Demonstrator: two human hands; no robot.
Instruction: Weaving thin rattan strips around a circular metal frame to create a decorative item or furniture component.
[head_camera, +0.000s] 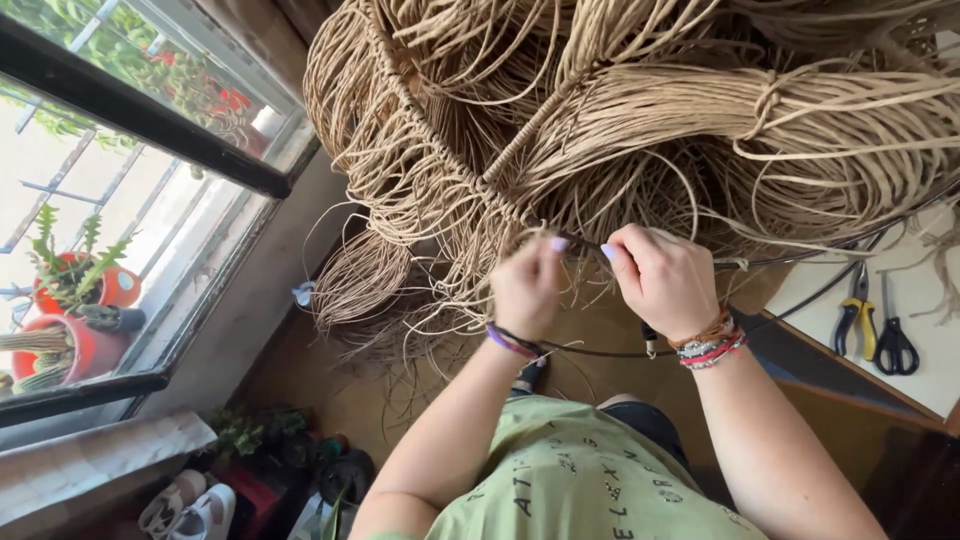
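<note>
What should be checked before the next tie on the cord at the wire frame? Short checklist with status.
1. Left hand pinching the cord at the wire frame: ok.
2. Right hand gripping beside it: ok.
3. Cord bundles hanging free of the hands: not ok, loose strands crowd them.
4. Pliers and scissors on the white table: ok.
5. Knot tightness: cannot tell, fingers hide it.

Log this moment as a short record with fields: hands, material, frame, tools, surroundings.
left hand: pinching tan cord at the wire frame
right hand: gripping the same cord beside it
material: tan cord bundles hanging over the frame
frame: dark wire frame, partly wrapped
tools: yellow-handled pliers and black scissors on a white table
surroundings: window, red plant pots
</note>
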